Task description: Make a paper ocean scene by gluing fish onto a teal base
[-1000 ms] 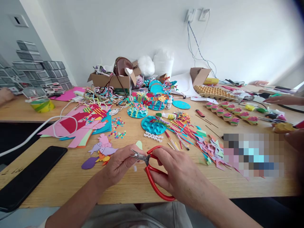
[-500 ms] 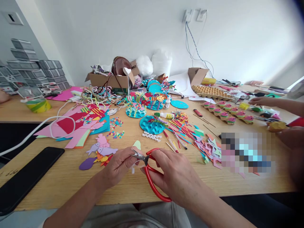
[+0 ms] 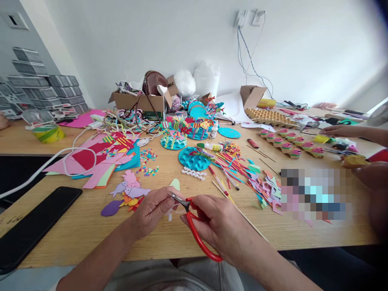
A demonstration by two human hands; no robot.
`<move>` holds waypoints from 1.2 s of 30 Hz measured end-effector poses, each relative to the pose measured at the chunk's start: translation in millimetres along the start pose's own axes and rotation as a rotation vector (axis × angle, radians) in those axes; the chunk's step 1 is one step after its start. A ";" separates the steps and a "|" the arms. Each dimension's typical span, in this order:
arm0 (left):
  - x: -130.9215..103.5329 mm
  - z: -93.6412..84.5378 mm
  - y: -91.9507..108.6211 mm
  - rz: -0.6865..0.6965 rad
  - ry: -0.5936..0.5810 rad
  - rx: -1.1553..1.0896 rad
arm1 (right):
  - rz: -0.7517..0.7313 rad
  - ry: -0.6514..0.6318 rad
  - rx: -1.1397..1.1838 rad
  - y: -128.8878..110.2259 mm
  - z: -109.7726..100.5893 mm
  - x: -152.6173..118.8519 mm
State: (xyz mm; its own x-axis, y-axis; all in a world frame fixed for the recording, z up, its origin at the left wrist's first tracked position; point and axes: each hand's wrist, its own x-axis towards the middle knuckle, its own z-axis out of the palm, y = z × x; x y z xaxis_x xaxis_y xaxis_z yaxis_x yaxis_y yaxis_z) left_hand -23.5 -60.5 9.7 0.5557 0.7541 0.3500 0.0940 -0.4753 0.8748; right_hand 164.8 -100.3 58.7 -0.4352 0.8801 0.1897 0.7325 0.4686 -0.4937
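My right hand (image 3: pixel 216 224) grips red-handled scissors (image 3: pixel 201 238), whose metal blades point left and look nearly closed. The blade tips reach the fingertips of my left hand (image 3: pixel 153 212). My left hand is pinched on a small white piece (image 3: pixel 170 216) that hangs below the fingers; its exact shape is partly hidden. Just behind the left fingertips lies a pale green paper shape (image 3: pixel 175 184). Left of it are paper fish (image 3: pixel 133 192) in pink, lilac and orange, beside a purple oval (image 3: pixel 111 208). White wavy strips (image 3: pixel 194 174) rest beyond the scissors.
A blue egg-carton disc (image 3: pixel 194 159) and glue bottle (image 3: pixel 214 147) stand mid-table. Paper scraps (image 3: pixel 268 190) lie right of a thin stick (image 3: pixel 251 224). A black phone (image 3: pixel 39 228) is at left, colored paper (image 3: pixel 91 157) behind it. Another person's hand (image 3: pixel 342 130) is at far right.
The scissors' blades have come closer together and the handles have shifted slightly right and down. A long thin stick now shows beyond my right hand. The other person's hand has moved a little.
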 end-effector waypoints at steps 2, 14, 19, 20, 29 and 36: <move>0.2 -0.1 0.3 0.003 0.004 -0.003 | 0.011 0.002 0.040 0.5 0.2 -0.1; 0.4 -1.3 -3.1 0.005 0.009 -0.022 | 0.183 -0.134 0.416 9.0 3.7 8.3; 0.2 -1.9 -3.3 0.012 0.017 -0.007 | 0.182 -0.238 0.554 11.3 0.3 11.2; 0.0 -2.1 -3.6 0.014 0.013 -0.019 | 0.169 -0.233 0.496 11.2 -0.6 11.0; -0.7 -2.0 -4.6 0.049 -0.021 -0.149 | 0.060 -0.112 -0.013 7.6 -11.9 3.8; -0.7 -1.6 -4.8 0.089 -0.029 -0.137 | 0.085 -0.185 0.013 8.0 -19.2 4.6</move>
State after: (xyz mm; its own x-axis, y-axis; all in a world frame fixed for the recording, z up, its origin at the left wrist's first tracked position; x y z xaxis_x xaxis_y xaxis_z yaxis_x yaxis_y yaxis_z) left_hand -25.6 -58.0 5.8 0.5810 0.6974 0.4197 -0.0689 -0.4716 0.8791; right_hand 178.7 -91.0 71.9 -0.4621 0.8867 -0.0117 0.7641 0.3914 -0.5128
